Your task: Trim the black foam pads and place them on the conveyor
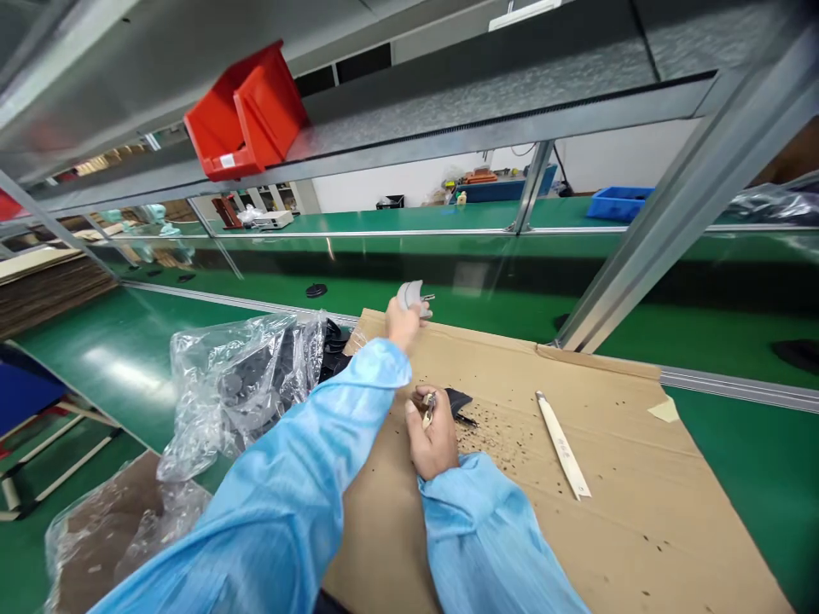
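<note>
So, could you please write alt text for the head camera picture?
A person in light blue sleeves works at a cardboard sheet on a green bench: the left hand holds out a grey curved part, the right hand grips a small metal tool beside a black part.

Long glossy green conveyor belt edged with pale metal rails, catching soft overhead glare. Overhead, a grey steel shelf carrying a tilted red plastic bin, braced by slanted silver aluminium posts. Beyond, white walls, a blue plastic crate, stacked brown cardboard sheets at left.
</note>
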The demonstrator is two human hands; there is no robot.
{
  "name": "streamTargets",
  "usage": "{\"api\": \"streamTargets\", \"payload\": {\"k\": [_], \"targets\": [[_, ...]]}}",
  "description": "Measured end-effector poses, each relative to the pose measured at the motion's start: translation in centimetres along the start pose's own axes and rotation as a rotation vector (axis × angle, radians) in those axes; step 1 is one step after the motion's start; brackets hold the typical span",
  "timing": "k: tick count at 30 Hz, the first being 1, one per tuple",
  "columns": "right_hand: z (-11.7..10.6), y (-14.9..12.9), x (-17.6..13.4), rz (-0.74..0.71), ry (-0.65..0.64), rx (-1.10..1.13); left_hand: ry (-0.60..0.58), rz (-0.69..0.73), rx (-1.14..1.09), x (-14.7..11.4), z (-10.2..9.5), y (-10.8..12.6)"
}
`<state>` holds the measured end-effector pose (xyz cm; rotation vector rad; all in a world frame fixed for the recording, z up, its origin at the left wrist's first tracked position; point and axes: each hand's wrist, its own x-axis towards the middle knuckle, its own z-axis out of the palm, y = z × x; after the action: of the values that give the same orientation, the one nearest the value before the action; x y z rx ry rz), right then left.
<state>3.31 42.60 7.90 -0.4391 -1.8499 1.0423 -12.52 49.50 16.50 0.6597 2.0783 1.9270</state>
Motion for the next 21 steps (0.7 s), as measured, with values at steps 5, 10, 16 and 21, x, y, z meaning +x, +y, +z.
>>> {"api": "streamTargets", "payload": {"k": [5,10,16,21], "targets": [[-0.2,-1.1,0.1,-0.043,-0.039,-0.082,-0.143,-0.312,-0.584,-8.4,-7.6,-0.4],[-1.3,-2.0,0.4,-0.271,-0.116,-0.464,-0.220,-0.471,-0.717,-12.7,-12.0,-3.8],[-1.6,-1.5,0.5,-0.367,-0.177,-0.687,-0.329,-0.580,-0.818,-13.3,-12.9,-5.5],[-1.5,-1.5,0.4,-0.411,-0.225,-0.673,-0.307,-0.600,-0.865,-13.2,-12.9,-5.2]]}}
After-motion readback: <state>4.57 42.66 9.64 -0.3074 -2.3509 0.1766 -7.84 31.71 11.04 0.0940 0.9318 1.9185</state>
